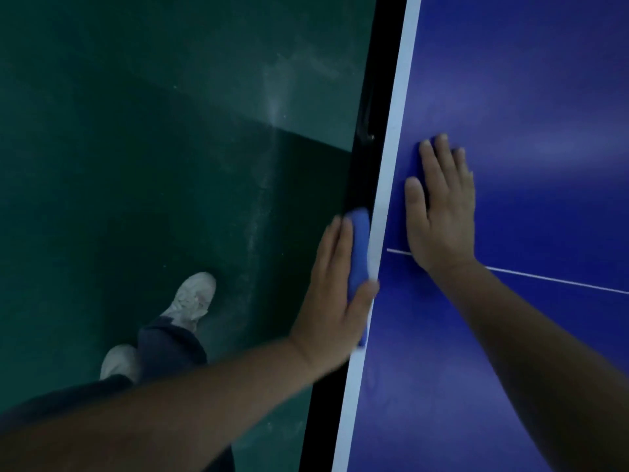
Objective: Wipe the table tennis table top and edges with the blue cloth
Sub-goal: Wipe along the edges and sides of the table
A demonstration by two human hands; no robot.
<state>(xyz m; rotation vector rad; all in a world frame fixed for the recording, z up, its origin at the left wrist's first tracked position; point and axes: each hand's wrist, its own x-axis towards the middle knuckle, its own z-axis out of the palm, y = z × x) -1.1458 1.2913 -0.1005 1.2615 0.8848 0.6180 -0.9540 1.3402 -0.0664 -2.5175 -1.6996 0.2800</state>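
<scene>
Pressing blue cloth (359,247) on table edge (361,180), left hand (335,301) grips it; right hand (440,216) lies flat

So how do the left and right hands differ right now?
The left hand presses the blue cloth against the table's side edge, thumb hooked over it; the right hand holds nothing. The left hand is turned on its side beside the table; the right hand lies palm down on the blue table top, across the thin white line. Both have fingers stretched out, pointing away along the edge.
</scene>
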